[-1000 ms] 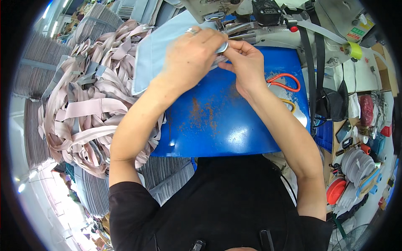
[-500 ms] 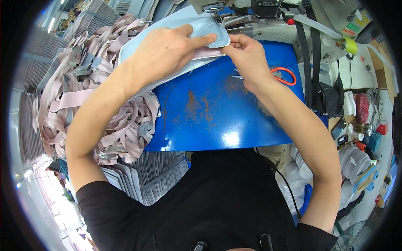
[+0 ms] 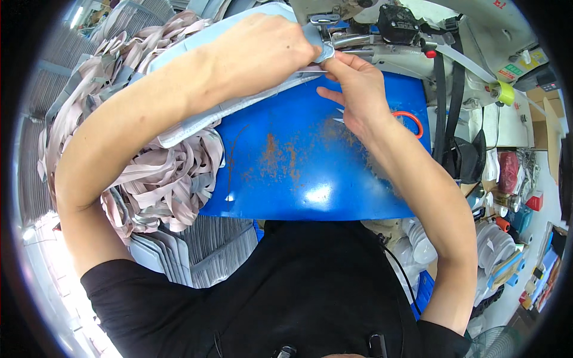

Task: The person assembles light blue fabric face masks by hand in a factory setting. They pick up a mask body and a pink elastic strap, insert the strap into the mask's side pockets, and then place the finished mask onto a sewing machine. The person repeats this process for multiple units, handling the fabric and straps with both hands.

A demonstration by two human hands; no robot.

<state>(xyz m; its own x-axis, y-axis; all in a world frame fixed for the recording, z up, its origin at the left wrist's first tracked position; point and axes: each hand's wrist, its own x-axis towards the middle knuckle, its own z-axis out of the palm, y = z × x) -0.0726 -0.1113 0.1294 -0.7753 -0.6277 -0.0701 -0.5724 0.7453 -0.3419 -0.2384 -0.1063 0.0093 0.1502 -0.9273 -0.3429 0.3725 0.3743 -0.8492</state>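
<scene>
A light blue fabric panel point(image 3: 197, 43) with a pale edge lies slantwise at the left of the sewing machine point(image 3: 325, 24), its right corner by the presser foot. My left hand point(image 3: 268, 53) lies across the panel, fingers curled down and closed on it near that corner. Just right of it, my right hand point(image 3: 361, 86) pinches the panel's corner between thumb and fingers, with another finger held away below. A bit of pink strip point(image 3: 311, 69) shows under the corner. My left hand hides much of the panel.
Orange-handled scissors point(image 3: 419, 126) lie partly under my right wrist on the worn blue table point(image 3: 274, 191). A tangled heap of pink and grey strips point(image 3: 173, 173) is at the left, above stacked grey panels point(image 3: 224, 244). Black straps point(image 3: 440, 107) hang at the right.
My left hand has moved right and its outstretched finger has curled in by the corner. The panel has turned and shifted, its corner now bunched near the foot. My right hand has moved slightly right.
</scene>
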